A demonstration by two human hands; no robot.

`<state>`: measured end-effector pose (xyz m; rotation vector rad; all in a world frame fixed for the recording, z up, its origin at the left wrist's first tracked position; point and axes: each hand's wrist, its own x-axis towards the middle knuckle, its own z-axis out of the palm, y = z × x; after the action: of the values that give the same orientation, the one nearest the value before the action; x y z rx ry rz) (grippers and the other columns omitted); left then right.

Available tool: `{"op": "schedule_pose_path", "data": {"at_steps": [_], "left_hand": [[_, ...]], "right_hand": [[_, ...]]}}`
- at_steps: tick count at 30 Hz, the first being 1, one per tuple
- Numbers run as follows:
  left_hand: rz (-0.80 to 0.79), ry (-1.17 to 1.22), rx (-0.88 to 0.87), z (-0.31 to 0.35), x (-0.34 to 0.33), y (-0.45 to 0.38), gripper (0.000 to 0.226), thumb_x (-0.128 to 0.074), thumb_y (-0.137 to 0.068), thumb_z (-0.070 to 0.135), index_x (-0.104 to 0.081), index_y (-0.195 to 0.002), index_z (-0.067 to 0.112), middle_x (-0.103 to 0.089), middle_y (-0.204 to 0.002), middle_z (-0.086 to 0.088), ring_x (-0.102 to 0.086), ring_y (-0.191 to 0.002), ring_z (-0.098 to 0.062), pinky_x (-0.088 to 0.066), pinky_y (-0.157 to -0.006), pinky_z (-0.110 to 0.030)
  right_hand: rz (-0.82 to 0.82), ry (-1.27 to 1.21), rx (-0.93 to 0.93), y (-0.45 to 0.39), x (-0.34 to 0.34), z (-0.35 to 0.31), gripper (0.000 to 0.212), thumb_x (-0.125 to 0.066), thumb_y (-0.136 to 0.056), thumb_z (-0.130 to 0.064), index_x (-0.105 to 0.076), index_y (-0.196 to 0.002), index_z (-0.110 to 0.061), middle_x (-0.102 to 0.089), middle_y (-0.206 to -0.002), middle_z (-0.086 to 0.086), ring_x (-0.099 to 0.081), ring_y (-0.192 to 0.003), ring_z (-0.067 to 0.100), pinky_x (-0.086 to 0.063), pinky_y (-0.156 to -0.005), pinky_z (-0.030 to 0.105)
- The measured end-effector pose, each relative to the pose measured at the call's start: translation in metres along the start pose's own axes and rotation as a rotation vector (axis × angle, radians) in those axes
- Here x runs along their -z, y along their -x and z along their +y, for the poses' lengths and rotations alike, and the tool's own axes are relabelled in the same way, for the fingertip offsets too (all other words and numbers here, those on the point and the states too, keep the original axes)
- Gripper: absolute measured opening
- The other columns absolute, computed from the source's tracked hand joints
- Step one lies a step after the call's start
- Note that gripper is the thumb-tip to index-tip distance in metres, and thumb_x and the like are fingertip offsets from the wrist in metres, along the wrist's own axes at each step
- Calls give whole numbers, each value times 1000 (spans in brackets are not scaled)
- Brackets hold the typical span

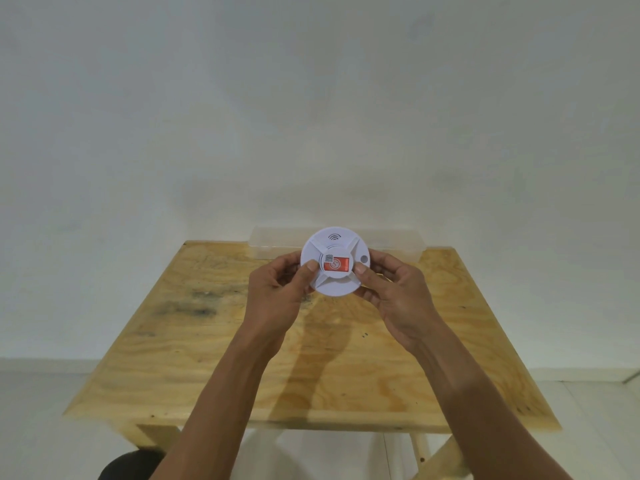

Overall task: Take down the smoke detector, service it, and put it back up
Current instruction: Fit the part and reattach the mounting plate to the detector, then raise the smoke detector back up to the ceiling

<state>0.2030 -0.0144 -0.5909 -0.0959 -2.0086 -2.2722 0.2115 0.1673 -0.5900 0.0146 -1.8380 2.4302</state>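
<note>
A round white smoke detector [337, 284] is held in the air above the far half of the wooden table [207, 358], its face turned toward me. An orange-red label sits at its centre, and a small wave symbol is printed near its top. My left hand [277, 289] grips its left rim, thumb on the face. My right hand [398, 292] grips the right rim, thumb beside the label. The detector's back is hidden.
A clear plastic box [391, 245] lies along the table's far edge against the white wall, partly behind the detector. Dark stains mark the tabletop at the left. A pale tiled floor surrounds the table. Something dark shows at the bottom left.
</note>
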Motion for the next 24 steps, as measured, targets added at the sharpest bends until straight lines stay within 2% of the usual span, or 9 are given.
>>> {"op": "schedule_pose_path", "data": {"at_steps": [5, 11, 16, 20, 24], "left_hand": [[-10, 12, 9, -2, -1, -3, 20, -67, -94, 12, -72, -113, 13, -78, -102, -6, -74, -100, -26, -58, -92, -48], [-28, -1, 18, -9, -4, -14, 18, -67, -94, 12, -73, -109, 19, -79, -101, -4, -74, -99, -25, -60, -89, -44], [-23, -3, 49, -20, -5, -27, 20, -68, -93, 12, -73, -112, 16, -78, -100, -7, -73, -98, -29, -61, -85, -40], [6, -14, 90, -33, -3, -45, 18, -69, -93, 13, -74, -109, 18, -78, -101, -11, -71, -101, -37, -58, -90, -51], [8, -34, 124, -35, -7, -68, 21, -69, -92, 13, -73, -113, 14, -78, -102, -11, -71, -102, -36, -59, -89, -51]], "right_hand": [[-3, -10, -3, -4, 1, 0, 35, -71, -85, -6, -67, -119, -3, -76, -103, 8, -72, -101, 30, -59, -82, 36], [21, 0, -13, -13, 5, 6, 34, -70, -86, -5, -67, -120, -5, -75, -105, 11, -70, -105, 32, -58, -84, 37], [29, 14, -6, -26, 9, 15, 48, -69, -88, -2, -58, -132, -15, -72, -109, 19, -72, -102, 29, -59, -84, 38], [14, 38, -1, -44, 10, 27, 49, -67, -89, -1, -57, -134, -17, -74, -102, 15, -73, -98, 27, -59, -79, 34], [33, 75, -13, -64, 11, 31, 47, -66, -90, 1, -58, -134, -15, -74, -96, 10, -74, -95, 23, -59, -77, 31]]}}
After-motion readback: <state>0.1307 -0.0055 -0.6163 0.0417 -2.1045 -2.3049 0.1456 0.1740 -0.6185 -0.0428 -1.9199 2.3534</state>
